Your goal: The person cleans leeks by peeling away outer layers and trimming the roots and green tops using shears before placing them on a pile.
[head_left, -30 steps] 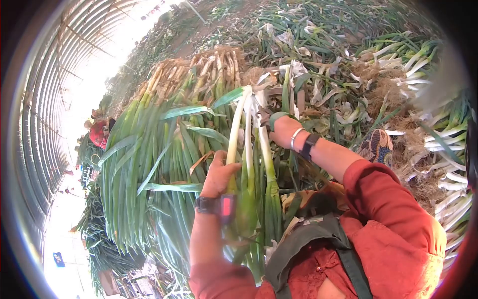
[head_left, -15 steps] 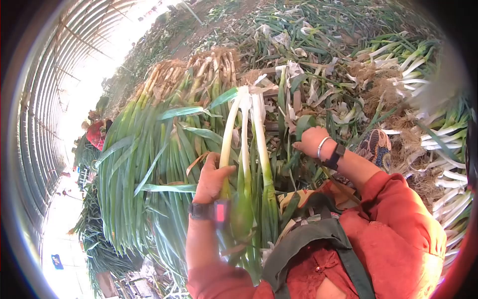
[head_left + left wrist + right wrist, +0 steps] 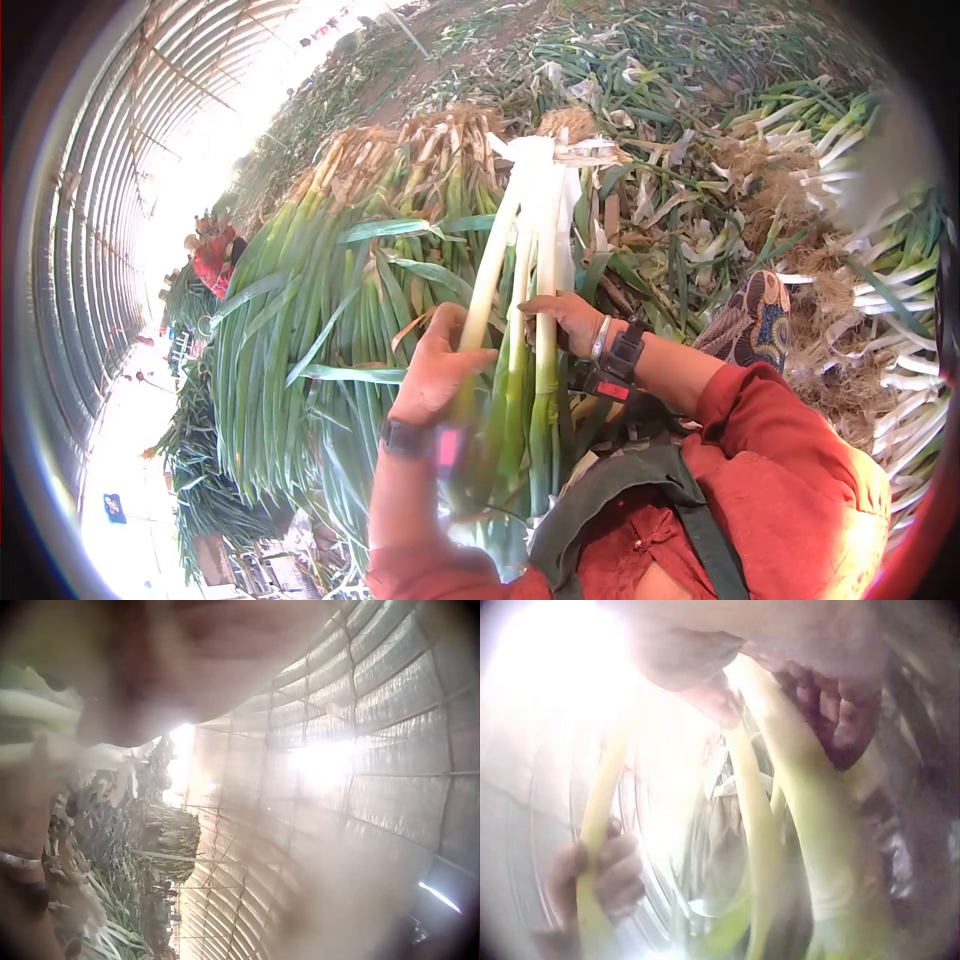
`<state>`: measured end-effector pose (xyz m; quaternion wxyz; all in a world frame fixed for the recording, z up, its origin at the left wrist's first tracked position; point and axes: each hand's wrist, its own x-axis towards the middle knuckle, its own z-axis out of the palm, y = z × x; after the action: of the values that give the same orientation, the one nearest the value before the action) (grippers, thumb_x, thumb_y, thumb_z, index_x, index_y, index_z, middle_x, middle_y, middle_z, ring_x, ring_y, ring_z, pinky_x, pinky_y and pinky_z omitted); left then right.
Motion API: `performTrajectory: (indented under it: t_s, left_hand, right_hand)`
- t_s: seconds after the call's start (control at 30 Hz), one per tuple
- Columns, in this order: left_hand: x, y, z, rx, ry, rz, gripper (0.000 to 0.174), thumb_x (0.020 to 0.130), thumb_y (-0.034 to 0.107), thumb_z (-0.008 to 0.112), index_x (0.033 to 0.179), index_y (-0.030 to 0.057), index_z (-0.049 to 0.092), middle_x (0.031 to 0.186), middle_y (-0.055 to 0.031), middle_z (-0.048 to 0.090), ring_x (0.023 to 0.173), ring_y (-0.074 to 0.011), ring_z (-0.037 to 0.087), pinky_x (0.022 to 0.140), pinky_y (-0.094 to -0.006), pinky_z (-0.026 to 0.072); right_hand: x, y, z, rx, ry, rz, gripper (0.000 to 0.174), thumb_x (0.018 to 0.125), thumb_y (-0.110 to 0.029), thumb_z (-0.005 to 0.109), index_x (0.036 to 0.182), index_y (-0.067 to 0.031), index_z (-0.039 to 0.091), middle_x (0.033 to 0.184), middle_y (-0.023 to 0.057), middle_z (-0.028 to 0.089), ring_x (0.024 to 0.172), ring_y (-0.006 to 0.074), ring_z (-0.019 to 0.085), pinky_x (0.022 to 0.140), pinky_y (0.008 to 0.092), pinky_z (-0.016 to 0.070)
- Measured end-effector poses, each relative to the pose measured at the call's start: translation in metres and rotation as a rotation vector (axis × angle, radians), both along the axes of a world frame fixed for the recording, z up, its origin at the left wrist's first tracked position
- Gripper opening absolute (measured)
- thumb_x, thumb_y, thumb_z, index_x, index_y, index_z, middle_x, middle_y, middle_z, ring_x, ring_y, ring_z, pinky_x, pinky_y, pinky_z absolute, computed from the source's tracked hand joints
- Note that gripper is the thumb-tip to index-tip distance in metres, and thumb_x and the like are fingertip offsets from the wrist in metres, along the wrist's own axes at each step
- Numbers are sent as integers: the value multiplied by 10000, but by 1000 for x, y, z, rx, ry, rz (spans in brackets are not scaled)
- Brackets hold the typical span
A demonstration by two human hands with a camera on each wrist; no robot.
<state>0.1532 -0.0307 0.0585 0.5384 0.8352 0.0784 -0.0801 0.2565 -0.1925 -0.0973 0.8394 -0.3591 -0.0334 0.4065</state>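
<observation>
Three long green onions stand side by side in front of the body, white shanks up, green leaves down. My left hand [image 3: 440, 365] grips the leftmost green onion [image 3: 490, 280], its fingers curled round the stalk, as the right wrist view also shows. My right hand [image 3: 572, 322] holds the rightmost green onion [image 3: 545, 260], thumb on one side and fingers curled on the other. Between them is the middle green onion [image 3: 751, 802], close to the right thumb. Pale loose skin and roots [image 3: 570, 125] show at the top ends.
A thick row of green onions [image 3: 290, 330] with brown roots lies on the left. White-stemmed green onions [image 3: 905, 375] are piled on the right beside a patterned shoe [image 3: 755, 320]. Leaf scraps [image 3: 690, 210] cover the ground ahead. A person in red [image 3: 215, 262] is at far left.
My right hand drew away rightward from the white stalks, then came back and took hold of the rightmost green onion. My left hand kept its grip. The stalks' tops shifted right and up.
</observation>
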Motion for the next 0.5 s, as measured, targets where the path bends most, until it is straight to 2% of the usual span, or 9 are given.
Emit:
performTrajectory:
  t_s: [0.07, 0.1, 0.2, 0.23, 0.33, 0.43, 0.5]
  left_hand:
    - [9, 2, -10, -15, -43, -74, 416, 712, 49, 763, 1049, 7, 522, 903, -47, 588, 806, -124, 556, 708, -271, 468]
    - [14, 4, -14, 49, -29, -91, 438, 692, 47, 783, 1041, 4, 522, 917, -42, 584, 824, -126, 558, 741, -277, 477]
    - [24, 1, -14, 90, -3, -144, 446, 685, 60, 794, 1038, 5, 527, 914, -45, 581, 830, -132, 564, 766, -276, 476]
    - [26, 1, -13, 108, 5, -153, 446, 686, 87, 801, 1031, 4, 531, 902, -46, 578, 823, -136, 565, 781, -275, 474]
    - [29, 5, -10, 195, 25, -199, 450, 703, 130, 798, 1050, 2, 542, 916, -56, 590, 827, -140, 571, 788, -288, 480]
    - [27, 9, -2, 297, 142, -164, 532, 735, 226, 811, 1133, -6, 547, 985, -78, 624, 876, -147, 587, 813, -302, 486]
    - [29, 12, -7, 207, 203, -88, 615, 743, 288, 821, 1194, -15, 533, 1046, -106, 638, 916, -153, 597, 826, -300, 487]
  right_hand:
    - [0, 3, 3, 4, -86, 10, 268, 850, -171, 679, 1041, 14, 650, 896, 86, 645, 747, 194, 633, 637, 343, 527]
    - [6, 10, -14, -160, -205, -18, 268, 855, -155, 669, 1076, -6, 644, 888, 80, 642, 741, 185, 631, 615, 347, 520]
    - [-2, 11, -1, -197, -48, -43, 163, 848, -158, 692, 943, -32, 646, 791, 68, 648, 671, 182, 626, 630, 326, 516]
    - [1, 15, -8, -184, -52, -2, 280, 834, -169, 695, 1053, -4, 638, 871, 74, 644, 723, 178, 630, 611, 348, 517]
    - [0, 16, -19, -108, 152, 70, 250, 811, -142, 702, 1008, -3, 640, 856, 69, 644, 711, 184, 628, 602, 346, 516]
    - [-13, 12, -9, -90, 110, 45, 251, 785, -104, 701, 1005, -4, 635, 869, 73, 640, 721, 189, 625, 608, 337, 514]
    - [-26, 13, -7, -44, -18, 124, 306, 764, -93, 701, 1044, 2, 619, 898, 76, 636, 749, 185, 625, 617, 325, 513]
